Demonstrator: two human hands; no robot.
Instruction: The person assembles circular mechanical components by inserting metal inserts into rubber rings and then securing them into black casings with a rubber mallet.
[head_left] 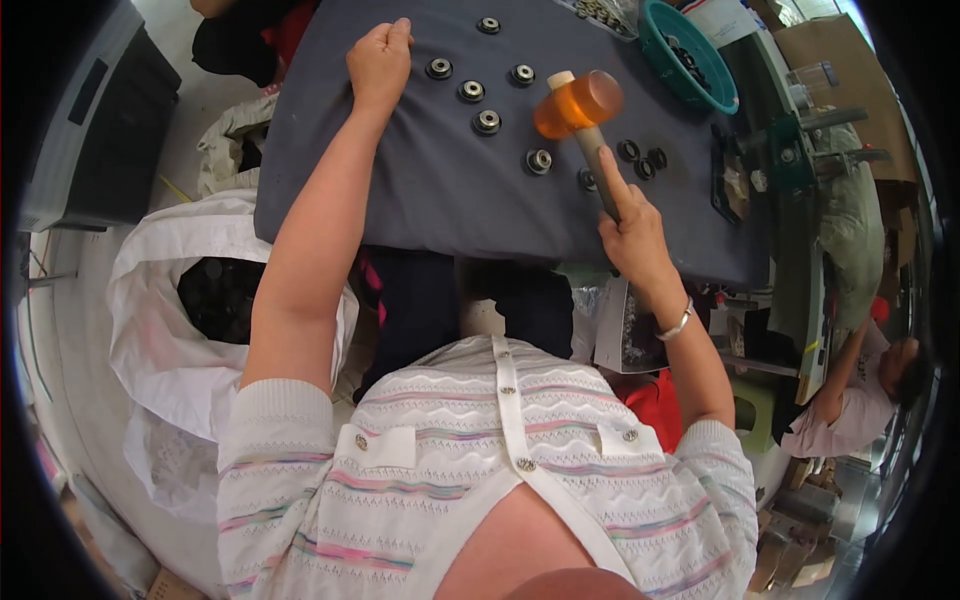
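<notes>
My right hand (637, 235) grips the wooden handle of a mallet (580, 104), its index finger stretched along the handle. The mallet's amber, see-through head is raised over the dark grey cloth. At the far left of the table my left hand (380, 65) is closed in a fist; whatever may be inside it is hidden. Between the hands lie several round metal parts with black rims, such as one nearest the mallet (539, 161) and another nearer the left hand (439, 68). Another round part (588, 179) is partly covered by the handle. Small black rings (644, 168) lie right of the mallet.
A teal basin (735, 103) with dark parts stands at the far right, beside a clear bag of small metal pieces (602, 14). A green metal fixture (790, 155) borders the table's right. White sacks (150, 290) stand at left. Another person (850, 400) is at far right.
</notes>
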